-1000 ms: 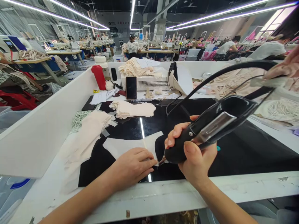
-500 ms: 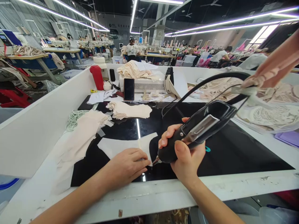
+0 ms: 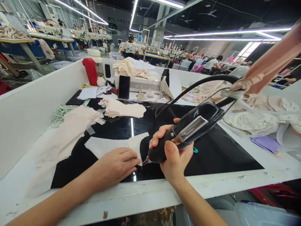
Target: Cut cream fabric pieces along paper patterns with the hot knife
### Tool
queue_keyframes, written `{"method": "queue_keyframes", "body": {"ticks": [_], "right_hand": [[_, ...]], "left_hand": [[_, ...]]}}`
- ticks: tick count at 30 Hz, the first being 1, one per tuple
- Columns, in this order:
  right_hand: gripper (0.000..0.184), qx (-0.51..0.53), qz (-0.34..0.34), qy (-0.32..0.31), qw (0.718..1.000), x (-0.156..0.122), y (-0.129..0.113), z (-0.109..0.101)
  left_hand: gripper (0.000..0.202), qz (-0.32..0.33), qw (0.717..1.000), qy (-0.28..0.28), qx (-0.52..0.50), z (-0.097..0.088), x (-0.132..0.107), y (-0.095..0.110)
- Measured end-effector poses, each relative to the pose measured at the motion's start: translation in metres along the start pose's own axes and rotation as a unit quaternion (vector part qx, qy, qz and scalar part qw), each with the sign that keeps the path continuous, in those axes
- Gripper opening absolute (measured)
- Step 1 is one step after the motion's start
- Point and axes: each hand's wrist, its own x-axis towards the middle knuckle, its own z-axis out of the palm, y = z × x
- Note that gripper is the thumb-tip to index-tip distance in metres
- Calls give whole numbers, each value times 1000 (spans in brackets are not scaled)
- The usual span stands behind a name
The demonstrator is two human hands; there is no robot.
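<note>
My left hand (image 3: 115,166) lies flat with fingers stretched over a white fabric piece (image 3: 104,145), pressing its near right end onto the glossy black mat (image 3: 218,157). The piece has a cream band across its right part. Wrapped in my right hand (image 3: 175,160) is a black corded hand tool (image 3: 158,153) with a metal strip along its body. Its narrow metal tip (image 3: 145,160) points down at the fabric's right edge, close beside my left fingertips; whether it touches cannot be made out. A pink fabric strap (image 3: 256,77) is tied around the tool's cable.
Cream fabric stacks (image 3: 123,109) and a long pale fabric pile (image 3: 70,131) lie left and behind. A phone (image 3: 124,87) leans against a white vented box (image 3: 143,84). Bra pieces (image 3: 254,121) and a purple cloth (image 3: 265,143) lie right. A white side wall (image 3: 42,94) borders the table.
The view has turned slightly right, so the scene sits further left. Both hands, the tool and the fabric piece keep nearly the same places relative to one another.
</note>
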Motion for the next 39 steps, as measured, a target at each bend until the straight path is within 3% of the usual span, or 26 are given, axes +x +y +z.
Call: {"method": "queue_keyframes", "body": {"ticks": [39], "right_hand": [[39, -38, -1, 55, 998, 8, -4, 7]], "left_hand": [[26, 11, 1000, -9, 25, -8, 5, 3]]}}
